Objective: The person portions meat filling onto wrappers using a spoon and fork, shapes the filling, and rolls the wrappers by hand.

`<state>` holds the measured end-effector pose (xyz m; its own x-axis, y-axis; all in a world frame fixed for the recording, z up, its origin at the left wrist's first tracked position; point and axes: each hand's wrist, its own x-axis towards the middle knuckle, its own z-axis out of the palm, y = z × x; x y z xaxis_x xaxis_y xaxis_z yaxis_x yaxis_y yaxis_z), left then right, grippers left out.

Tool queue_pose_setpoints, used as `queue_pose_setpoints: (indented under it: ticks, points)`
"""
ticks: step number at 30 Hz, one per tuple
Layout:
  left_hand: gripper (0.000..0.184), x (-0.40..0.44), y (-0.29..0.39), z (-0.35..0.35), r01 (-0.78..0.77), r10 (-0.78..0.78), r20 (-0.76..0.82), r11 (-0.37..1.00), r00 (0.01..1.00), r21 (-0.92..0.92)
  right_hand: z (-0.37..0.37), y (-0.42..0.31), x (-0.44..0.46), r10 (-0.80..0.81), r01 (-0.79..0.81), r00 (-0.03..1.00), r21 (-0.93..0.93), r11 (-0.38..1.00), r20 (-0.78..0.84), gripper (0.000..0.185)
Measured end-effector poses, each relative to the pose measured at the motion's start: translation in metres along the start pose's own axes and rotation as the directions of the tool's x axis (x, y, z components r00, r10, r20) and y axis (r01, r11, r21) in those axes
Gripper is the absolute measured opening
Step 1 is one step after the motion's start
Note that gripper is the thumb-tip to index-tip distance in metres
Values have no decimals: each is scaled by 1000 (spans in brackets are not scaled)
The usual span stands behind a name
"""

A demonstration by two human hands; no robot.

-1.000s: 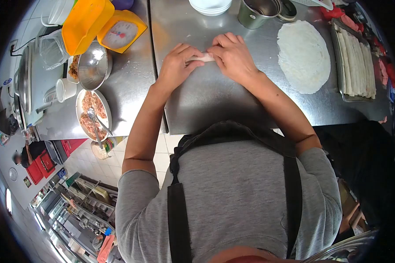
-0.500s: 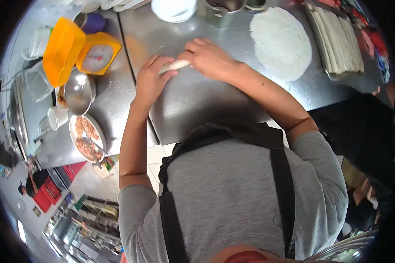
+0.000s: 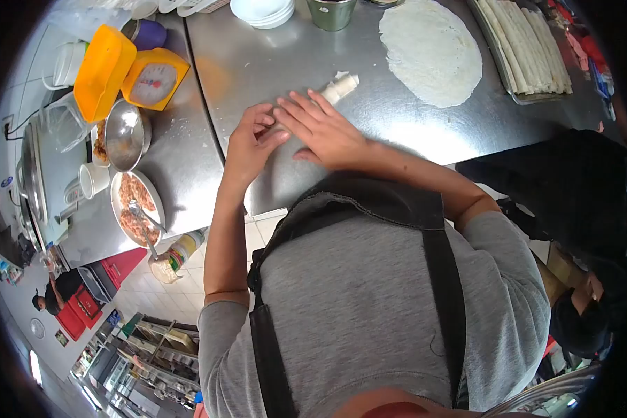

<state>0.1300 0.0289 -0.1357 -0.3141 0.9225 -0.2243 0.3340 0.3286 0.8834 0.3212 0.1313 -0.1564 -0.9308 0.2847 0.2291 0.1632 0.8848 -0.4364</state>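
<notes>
A pale dough roll (image 3: pixel 341 88) lies slantwise on the steel table, its far end loose and ragged. My left hand (image 3: pixel 256 141) has thumb and fingers closed around the near end of that roll. Over the roll's middle, my right hand (image 3: pixel 320 129) rests flat with its fingers stretched out, hiding part of it. To the right lies a thin, wide dough sheet (image 3: pixel 432 56). Farther right, a metal tray (image 3: pixel 510 82) carries several long pale dough strips.
On the left stand a yellow scale (image 3: pixel 153 80), a yellow bin (image 3: pixel 104 73), a steel bowl (image 3: pixel 127 136) and a white dish (image 3: pixel 157 209) of pinkish filling with spoons. White bowls (image 3: pixel 263 12) and a metal pot (image 3: pixel 332 15) stand behind. A person in dark clothes (image 3: pixel 557 188) is at right.
Both hands have come nearer my body. My right hand has gone from curled fingers to lying flat on the roll, and more of the roll's far end shows.
</notes>
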Motion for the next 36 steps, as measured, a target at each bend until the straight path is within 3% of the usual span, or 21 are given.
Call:
queue_pose_setpoints:
  ticks: [3,4,7,9,10,13,14,16,18,19,20,23,24,26,27,29,32,35,36]
  points:
    - [63,-13,-5,0,-103,104,-43,994,994,27,7,10,20,-20,19,998,-17,1000,-55,89]
    - [63,-14,-8,2,-100,101,-64,995,993,9,7,13,27,-13,14,1000,-75,997,4,88]
    - [63,-9,-10,3,-65,64,-97,998,993,-15,4,20,40,-73,64,996,-152,986,-55,74]
    - [61,-6,-2,-11,-1,1,-76,1000,997,5,-4,26,47,-22,23,1000,-75,997,15,65]
    - [58,-11,34,-16,-17,13,-95,999,995,-43,-9,26,48,-2,4,998,-36,999,55,61]
    - [55,-19,104,-39,-82,61,-114,980,992,-184,-36,14,54,154,-108,983,365,925,-99,44]
    - [56,-21,122,-45,-164,126,-166,957,978,-240,-54,8,59,240,-144,967,599,788,-83,37]
    - [57,-28,145,-51,-329,240,-279,883,930,-335,-92,-5,68,378,-178,925,920,349,35,23]
    - [58,-27,140,-48,-306,271,-149,897,951,-319,-110,-1,70,302,32,953,991,-127,8,16]
    - [59,-27,135,-44,-295,284,-81,904,955,-309,-115,-1,72,271,117,963,922,-369,-14,15]
    - [59,-31,127,-30,-160,169,-20,879,985,-448,-117,-3,75,275,129,961,907,-400,-16,19]
    - [48,-35,133,-21,139,-17,239,853,971,-503,-118,-15,78,295,164,955,858,-487,-15,32]
    - [44,-35,131,-23,84,-2,172,881,985,-466,-118,-24,79,317,188,947,880,-436,-45,37]
    - [36,-36,124,-33,-18,30,26,925,999,-379,-119,-43,78,408,114,911,910,-398,65,41]
    - [35,-42,125,-38,-112,93,-102,973,990,-202,-120,-50,78,450,71,886,922,-380,117,43]
    - [33,-54,128,-50,-211,263,-305,958,915,192,-109,-46,68,333,-26,908,827,-562,255,31]
    - [41,-68,111,-66,-255,336,-284,923,898,287,-89,-58,68,277,-99,886,735,-671,372,26]
    - [47,-83,97,-115,-337,343,-119,939,932,70,-66,-67,77,330,-53,869,732,-680,370,22]
    - [51,-82,80,-145,-293,301,-116,953,947,80,-62,-73,81,345,-28,874,744,-667,342,21]
